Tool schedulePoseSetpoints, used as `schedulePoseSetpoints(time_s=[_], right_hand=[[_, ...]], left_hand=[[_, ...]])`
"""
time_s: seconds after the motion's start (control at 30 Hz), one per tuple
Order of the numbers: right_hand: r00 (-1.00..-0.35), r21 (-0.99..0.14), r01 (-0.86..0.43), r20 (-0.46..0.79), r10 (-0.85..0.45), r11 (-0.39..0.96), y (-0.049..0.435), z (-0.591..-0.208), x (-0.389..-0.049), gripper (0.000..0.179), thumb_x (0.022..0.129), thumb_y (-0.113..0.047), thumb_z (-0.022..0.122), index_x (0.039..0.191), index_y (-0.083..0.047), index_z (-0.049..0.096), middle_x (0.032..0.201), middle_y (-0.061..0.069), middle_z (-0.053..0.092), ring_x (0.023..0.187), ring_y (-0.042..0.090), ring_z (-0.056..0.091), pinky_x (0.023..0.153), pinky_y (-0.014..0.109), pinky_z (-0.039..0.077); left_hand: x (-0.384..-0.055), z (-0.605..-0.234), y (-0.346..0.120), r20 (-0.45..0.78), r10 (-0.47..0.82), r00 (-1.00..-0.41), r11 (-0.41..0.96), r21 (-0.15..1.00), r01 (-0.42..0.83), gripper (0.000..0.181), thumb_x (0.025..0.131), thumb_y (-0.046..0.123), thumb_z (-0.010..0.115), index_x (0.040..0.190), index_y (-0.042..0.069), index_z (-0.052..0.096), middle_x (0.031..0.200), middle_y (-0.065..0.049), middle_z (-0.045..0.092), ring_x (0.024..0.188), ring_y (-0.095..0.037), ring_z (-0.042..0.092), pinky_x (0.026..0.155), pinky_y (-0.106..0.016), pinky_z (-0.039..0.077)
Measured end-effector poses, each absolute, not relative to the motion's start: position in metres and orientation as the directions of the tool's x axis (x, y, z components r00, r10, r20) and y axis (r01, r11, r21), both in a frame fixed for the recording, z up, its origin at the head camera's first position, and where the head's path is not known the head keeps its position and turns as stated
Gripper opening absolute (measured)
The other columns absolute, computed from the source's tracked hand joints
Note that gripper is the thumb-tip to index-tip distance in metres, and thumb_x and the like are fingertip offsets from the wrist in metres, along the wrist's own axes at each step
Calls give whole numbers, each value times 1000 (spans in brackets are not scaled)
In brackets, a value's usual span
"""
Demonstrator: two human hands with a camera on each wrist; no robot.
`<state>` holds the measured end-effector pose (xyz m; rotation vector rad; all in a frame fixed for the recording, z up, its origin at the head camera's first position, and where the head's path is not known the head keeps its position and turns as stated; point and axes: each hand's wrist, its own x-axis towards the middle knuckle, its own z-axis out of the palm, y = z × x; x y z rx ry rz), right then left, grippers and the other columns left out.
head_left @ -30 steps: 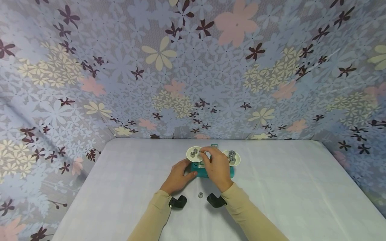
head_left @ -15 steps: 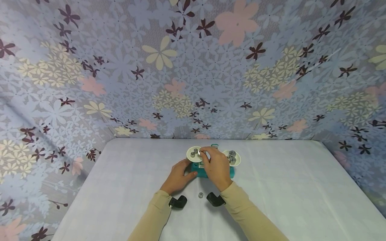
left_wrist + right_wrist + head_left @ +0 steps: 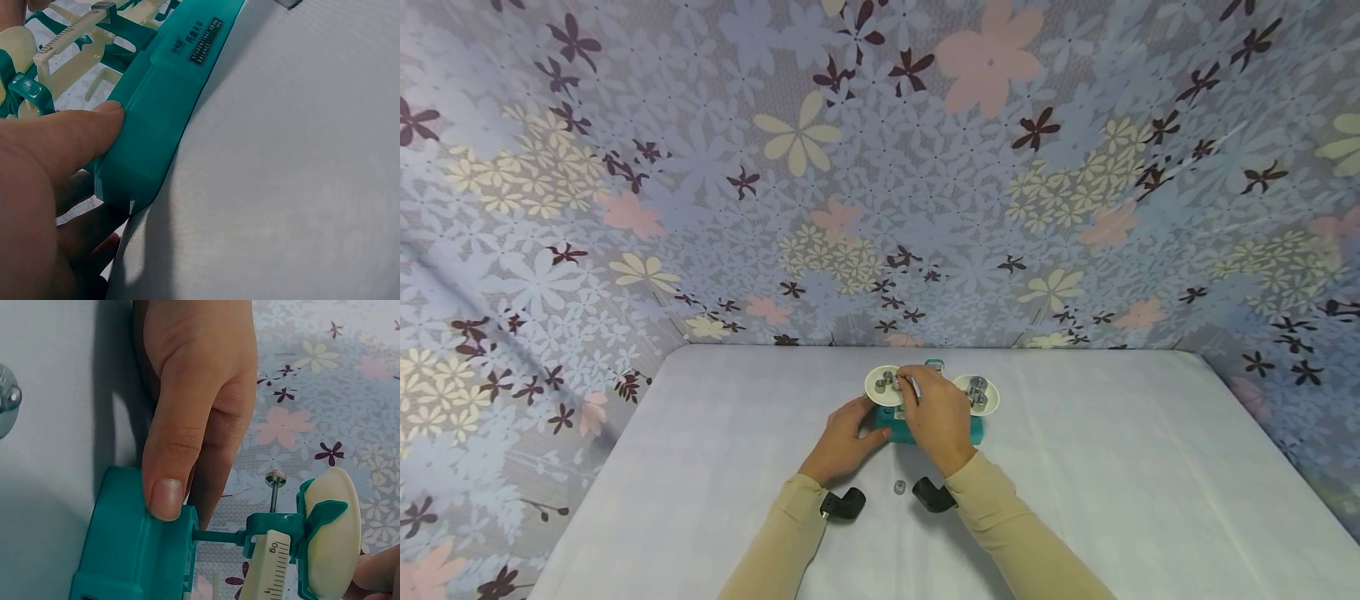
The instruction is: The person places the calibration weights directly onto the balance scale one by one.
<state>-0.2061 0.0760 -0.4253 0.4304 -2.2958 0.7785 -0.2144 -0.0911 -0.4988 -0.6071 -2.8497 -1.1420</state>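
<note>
A teal tray balance (image 3: pixel 906 431) stands at the far middle of the table. My left hand (image 3: pixel 841 443) grips the left end of its base; in the left wrist view the thumb (image 3: pixel 103 128) lies on the teal casing and the other fingers are behind and below. Over the left white pan (image 3: pixel 872 397), my right hand (image 3: pixel 942 417) pinches a small metal weight (image 3: pixel 897 382); whether it touches the pan is unclear. Two more small weights (image 3: pixel 881 386) stand on this pan. The right pan (image 3: pixel 993 397) carries several metal weights (image 3: pixel 977 383), partly hidden by the right hand.
One loose metal weight (image 3: pixel 899 487) sits on the white-covered table (image 3: pixel 1112 467), in front of the balance and between the wrists. Black wrist cameras (image 3: pixel 848 503) are strapped to both forearms. Behind the table rises a flower-patterned cloth (image 3: pixel 880 208).
The right wrist has shifted very slightly left, while its fingertips stay at the same weight over the left pan. The left hand and the balance keep their places.
</note>
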Motion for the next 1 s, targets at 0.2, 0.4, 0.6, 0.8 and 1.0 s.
schedulePoseSetpoints(time_s=[0.2,0.4,0.6,0.8,1.0], right_hand=[[-717,-398,-487,691,-95,777,75,-425,-205,9,86,-14,66,93,-11,70,91,4,70,58,13,63,43,27,47],[-710,-385,-485,698,-96,786,75,-426,-205,10,86,-13,66,94,-11,70,92,4,69,56,13,62,41,26,46],[-713,-391,-483,696,-92,784,75,-424,-203,12,85,-12,66,97,-11,70,96,5,69,53,11,58,39,24,41],[-714,-438,-506,696,-76,743,76,-421,-197,15,84,-12,67,99,-10,69,97,4,67,47,3,45,39,19,37],[-754,-523,-528,651,-87,669,80,-422,-188,18,85,-12,66,102,-10,69,97,2,66,46,0,41,39,17,36]], left_hand=[[-215,-500,-91,156,348,-925,657,663,359,63,90,39,57,143,10,36,144,-6,39,134,-22,32,111,-46,20],[-215,-501,-91,159,348,-924,660,659,362,63,91,40,56,143,10,36,144,-6,39,134,-22,32,111,-46,21],[-216,-501,-90,164,348,-923,658,658,365,63,90,39,57,142,9,37,143,-6,40,134,-22,33,111,-46,21],[-215,-500,-91,149,344,-927,657,667,352,64,90,40,56,142,9,36,144,-7,39,134,-23,32,111,-46,20],[-215,-498,-91,141,344,-928,665,662,347,65,91,41,56,143,8,35,144,-8,38,134,-23,32,111,-47,21]])
